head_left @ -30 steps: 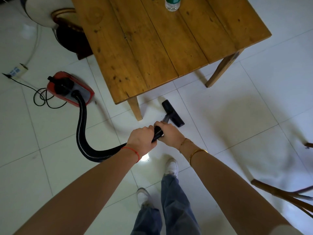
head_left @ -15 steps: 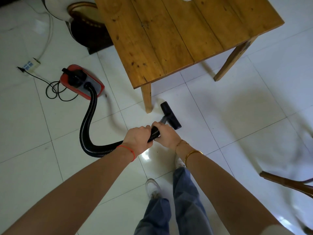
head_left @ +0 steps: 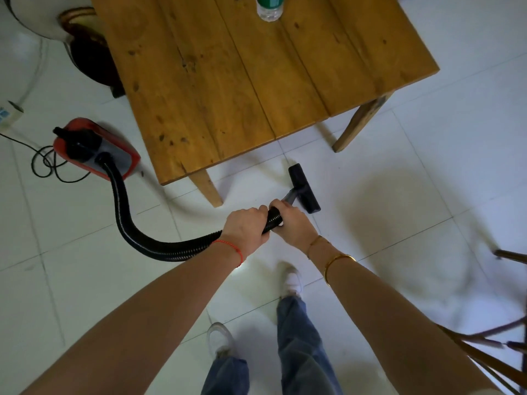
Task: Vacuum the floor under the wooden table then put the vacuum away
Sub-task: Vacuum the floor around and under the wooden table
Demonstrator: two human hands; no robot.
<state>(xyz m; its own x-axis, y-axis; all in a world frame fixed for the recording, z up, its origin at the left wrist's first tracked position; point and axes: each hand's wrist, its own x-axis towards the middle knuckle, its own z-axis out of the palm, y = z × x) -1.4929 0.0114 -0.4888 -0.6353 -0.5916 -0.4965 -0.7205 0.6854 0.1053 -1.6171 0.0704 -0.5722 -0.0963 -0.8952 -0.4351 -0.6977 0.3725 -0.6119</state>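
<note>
Both hands, left hand (head_left: pixel 246 228) and right hand (head_left: pixel 293 222), are squeezing the hose (head_left: pixel 125 220). The nozzle (head_left: pixel 303 188) is sitting near the tabletop (head_left: pixel 256 75) edge; pushing it flat underneath should work best.

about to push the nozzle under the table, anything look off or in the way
Nothing is spilled or broken. The black power cord lies in loose loops on the floor beside the red vacuum body, clear of the nozzle.
</note>
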